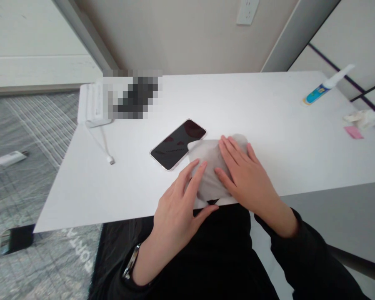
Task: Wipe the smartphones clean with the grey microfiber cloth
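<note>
A light grey cloth [208,183] lies on the white table near its front edge, and its far left corner touches or overlaps a smartphone [176,146]. My right hand [248,177] rests flat on the right part of the cloth, fingers stretched out. On the left side of the cloth, my left hand [181,200] has its fingers apart, the thumb at the table's front edge. A small dark patch shows at the cloth's near edge; I cannot tell what it is. The phone lies face up with a dark screen in a clear case.
A white power strip [92,106] with a short cable [108,152] stands at the back left beside a blurred-out dark item. To the right are a blue and white tube [323,89], a crumpled tissue [364,118] and a pink slip [353,132]. A wall borders the table's back.
</note>
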Tool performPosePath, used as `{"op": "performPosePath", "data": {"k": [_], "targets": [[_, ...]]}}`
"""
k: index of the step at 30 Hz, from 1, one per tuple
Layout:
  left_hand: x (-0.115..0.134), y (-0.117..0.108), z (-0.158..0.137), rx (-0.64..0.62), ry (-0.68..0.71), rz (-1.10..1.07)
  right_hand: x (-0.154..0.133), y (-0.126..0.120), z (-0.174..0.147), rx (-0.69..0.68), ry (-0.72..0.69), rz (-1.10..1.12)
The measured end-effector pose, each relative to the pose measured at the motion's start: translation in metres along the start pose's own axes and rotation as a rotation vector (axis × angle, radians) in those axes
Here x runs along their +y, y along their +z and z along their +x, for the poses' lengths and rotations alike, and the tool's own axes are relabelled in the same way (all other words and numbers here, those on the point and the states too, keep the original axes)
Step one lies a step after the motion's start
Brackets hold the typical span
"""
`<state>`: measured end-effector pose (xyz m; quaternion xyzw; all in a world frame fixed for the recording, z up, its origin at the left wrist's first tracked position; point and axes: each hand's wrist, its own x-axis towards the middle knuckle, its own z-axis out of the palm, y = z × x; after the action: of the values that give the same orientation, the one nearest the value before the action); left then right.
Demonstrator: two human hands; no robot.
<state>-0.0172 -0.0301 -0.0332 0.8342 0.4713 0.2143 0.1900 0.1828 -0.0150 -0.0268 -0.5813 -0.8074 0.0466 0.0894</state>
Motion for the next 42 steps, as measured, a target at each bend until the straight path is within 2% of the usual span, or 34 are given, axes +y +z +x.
{"op": "performPosePath", "data": {"k": [2, 6, 7, 12, 17, 19, 24, 26, 29, 32, 34, 36, 39, 42], "targets": [[0.0, 0.0, 0.0, 0.003, -0.003, -0.005, -0.005, 0.001, 0.003, 0.022, 0.047, -0.023], [0.0, 0.001, 0.0, 0.003, -0.023, -0.006, -0.018, 0.001, 0.006, -0.068, -0.129, 0.017], [0.0, 0.002, 0.0, 0.002, -0.025, 0.0, -0.017, 0.0, 0.007, -0.076, -0.135, 0.021], [0.001, 0.001, 0.0, -0.004, -0.007, 0.017, -0.001, 0.001, 0.013, 0.022, 0.078, -0.031], [0.001, 0.002, 0.0, 0.01, -0.005, 0.005, -0.019, 0.004, 0.013, -0.044, -0.08, 0.001], [0.001, 0.002, 0.0, 0.009, -0.008, 0.015, -0.015, 0.004, 0.017, -0.048, -0.078, 0.009], [0.002, 0.001, 0.0, 0.042, 0.018, 0.015, 0.025, 0.002, 0.019, 0.031, 0.069, -0.036], [0.002, 0.001, -0.001, 0.081, 0.031, -0.009, 0.031, 0.003, 0.011, 0.064, 0.101, -0.042], [0.001, 0.006, -0.003, 0.148, 0.082, -0.015, 0.016, 0.005, -0.007, 0.071, 0.056, -0.029], [-0.003, 0.013, -0.007, 0.253, 0.194, 0.007, -0.005, 0.003, -0.022, 0.065, -0.077, 0.023], [-0.005, 0.016, -0.008, 0.315, 0.242, 0.002, -0.008, -0.001, -0.024, 0.097, -0.134, 0.069], [-0.006, 0.018, -0.009, 0.347, 0.258, -0.021, -0.002, -0.006, -0.02, 0.177, -0.113, 0.101], [-0.005, 0.017, -0.008, 0.341, 0.233, -0.056, 0.003, -0.012, -0.01, 0.323, 0.007, 0.125], [-0.005, 0.018, -0.008, 0.327, 0.151, -0.013, -0.012, -0.014, -0.002, 0.351, -0.002, 0.135]]}}
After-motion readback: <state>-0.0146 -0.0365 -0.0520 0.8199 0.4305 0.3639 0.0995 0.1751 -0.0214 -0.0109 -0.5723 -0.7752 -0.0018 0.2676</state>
